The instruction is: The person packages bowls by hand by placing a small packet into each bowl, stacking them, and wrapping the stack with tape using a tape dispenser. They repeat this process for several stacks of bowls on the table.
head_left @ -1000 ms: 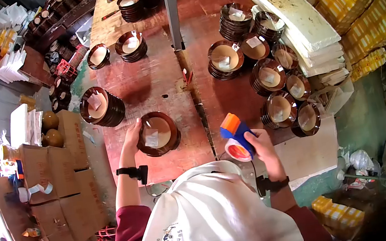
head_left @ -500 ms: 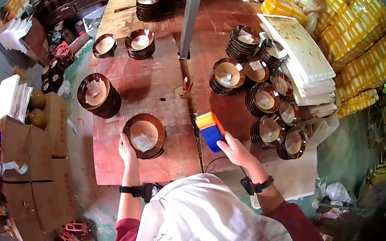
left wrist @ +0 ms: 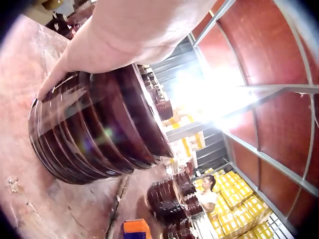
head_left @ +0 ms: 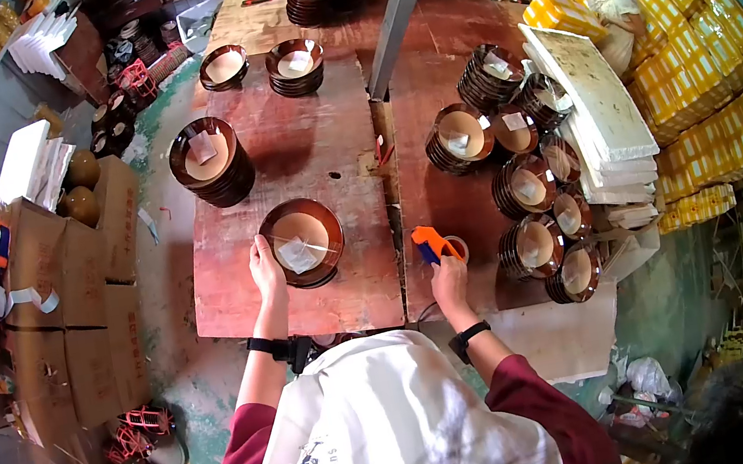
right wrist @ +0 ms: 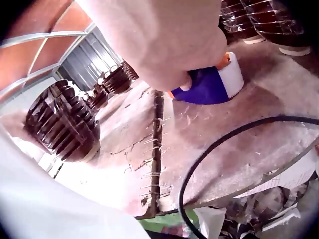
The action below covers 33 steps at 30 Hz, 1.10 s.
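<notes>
A stack of dark brown glazed bowls [head_left: 302,233] stands near the table's front edge, a small white packet [head_left: 297,255] in the top bowl. A thin, pale, clear strip crosses that bowl. My left hand [head_left: 268,276] touches the stack's left side; in the left wrist view this hand [left wrist: 134,35] lies against the stacked bowls [left wrist: 94,129], one digit straight along them. To the right, my right hand [head_left: 450,287] grips an orange and blue tape dispenser [head_left: 433,244]. The right wrist view shows the dispenser's blue side [right wrist: 207,88] under my hand [right wrist: 164,45], low over the table.
A taller bowl stack [head_left: 213,165] stands behind on the left, several more [head_left: 525,188] on the right beside white foam boards [head_left: 592,90]. A metal post [head_left: 400,14] rises by the table seam. Cartons [head_left: 82,307] lie left; a person [head_left: 617,16] is at back right.
The dispenser has turned in my right hand, its orange part and roll now facing up. The pale strip over the top bowl now shows. My left hand has stayed at the stack.
</notes>
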Tool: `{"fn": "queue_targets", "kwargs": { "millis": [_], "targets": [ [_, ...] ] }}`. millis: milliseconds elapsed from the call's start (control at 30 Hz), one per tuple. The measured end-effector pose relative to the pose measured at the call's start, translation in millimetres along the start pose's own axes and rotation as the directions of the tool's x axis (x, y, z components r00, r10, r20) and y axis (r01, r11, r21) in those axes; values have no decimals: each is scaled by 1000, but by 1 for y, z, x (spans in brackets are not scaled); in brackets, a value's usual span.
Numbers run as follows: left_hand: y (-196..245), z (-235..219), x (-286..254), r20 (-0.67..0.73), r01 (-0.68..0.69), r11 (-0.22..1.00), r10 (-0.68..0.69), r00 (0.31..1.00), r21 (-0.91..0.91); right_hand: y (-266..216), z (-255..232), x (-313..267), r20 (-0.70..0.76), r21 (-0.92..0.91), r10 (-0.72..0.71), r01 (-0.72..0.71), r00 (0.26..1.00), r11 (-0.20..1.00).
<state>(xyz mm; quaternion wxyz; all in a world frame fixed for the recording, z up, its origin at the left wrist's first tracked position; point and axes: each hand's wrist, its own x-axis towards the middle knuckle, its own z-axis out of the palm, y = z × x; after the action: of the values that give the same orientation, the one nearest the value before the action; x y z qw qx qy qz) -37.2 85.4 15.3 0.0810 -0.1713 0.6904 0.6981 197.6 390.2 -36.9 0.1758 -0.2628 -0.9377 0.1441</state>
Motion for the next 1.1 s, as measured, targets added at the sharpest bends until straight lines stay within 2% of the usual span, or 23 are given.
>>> {"fn": "queue_targets", "kwargs": {
  "millis": [167, 267, 300, 333, 367, 400, 467, 500, 567, 600, 633, 667, 700, 733, 767, 833, 867, 900, 933, 967, 1033, 1067, 1100],
  "targets": [
    [6, 5, -5, -46, 20, 1000, -21, 999, -6, -10, -1, 3, 30, -84, 116, -113, 993, 990],
    [3, 3, -1, 78, 83, 977, -68, 995, -197, -10, -6, 8, 49, -138, 141, -133, 989, 981],
    [7, 0, -4, 116, 120, 958, -92, 989, -261, -13, -10, 9, -35, -153, 81, -85, 996, 985],
    [1, -6, 5, 227, 194, 922, -121, 966, -335, -24, -19, 11, -93, -141, 93, -106, 991, 984],
    [-9, -13, 9, 266, 204, 930, -122, 956, -306, -37, -26, 15, -147, -124, 102, -121, 984, 985],
    [-5, -20, 9, 300, 209, 938, -122, 946, -278, -44, -23, 20, -85, 80, 146, -139, 986, 987],
    [-1, -28, 8, 372, 196, 957, -107, 922, -212, -54, -22, 33, 59, 456, 192, -197, 980, 868],
    [-5, -31, 12, 377, 227, 951, -136, 916, -210, -66, -25, 42, 199, 516, 177, -256, 964, 817],
    [-18, -37, 26, 385, 285, 938, -192, 903, -200, -78, -7, 64, 514, 540, 137, -443, 847, 715],
    [-22, -40, 34, 474, 280, 944, -168, 864, -176, -87, 8, 73, 498, 625, 35, -386, 867, 678],
    [-23, -40, 39, 494, 290, 947, -190, 849, -135, -103, 14, 84, 474, 704, -70, -330, 878, 629],
    [-26, -38, 43, 482, 259, 958, -169, 860, -127, -115, 17, 93, 571, 703, -126, -403, 811, 586],
    [-33, -36, 48, 469, 227, 967, -148, 871, -118, -131, 19, 102, 568, 748, -151, -432, 809, 504],
    [-33, -32, 53, 464, 259, 960, -183, 867, -107, -148, 22, 110, 565, 785, -175, -459, 807, 417],
    [-32, -33, 53, 505, 323, 941, -232, 831, -100, -166, 25, 113, 559, 812, -197, -484, 805, 325],
    [-42, -31, 63, 552, 412, 904, -287, 783, -113, -193, 31, 109, 771, 593, 83, -760, 631, 267],
    [-46, -26, 61, 475, 456, 883, -354, 805, -114, -195, 55, 111, 824, 564, -9, -817, 567, 118],
    [-62, -30, 70, 532, 433, 893, -310, 788, -120, -187, 77, 105, 858, 503, -95, -863, 504, -44],
    [-51, -31, 70, 557, 437, 897, -331, 762, -66, -174, 97, 101, 857, 490, -116, -864, 501, -113],
    [-37, -30, 70, 581, 440, 898, -354, 733, -8, -173, 98, 102, 875, 468, -85, -878, 477, -102],
    [-27, -27, 80, 679, 302, 952, -185, 710, -56, -170, 89, 104, 907, 419, -16, -904, 422, -83],
    [-24, -25, 85, 724, 234, 969, -102, 682, -84, -197, 42, 114, 954, 280, 118, -960, 275, -26],
    [-17, -24, 85, 712, 243, 968, -125, 691, -66, -197, 40, 112, 979, 201, 47, -976, 197, -84]
  ]
}}
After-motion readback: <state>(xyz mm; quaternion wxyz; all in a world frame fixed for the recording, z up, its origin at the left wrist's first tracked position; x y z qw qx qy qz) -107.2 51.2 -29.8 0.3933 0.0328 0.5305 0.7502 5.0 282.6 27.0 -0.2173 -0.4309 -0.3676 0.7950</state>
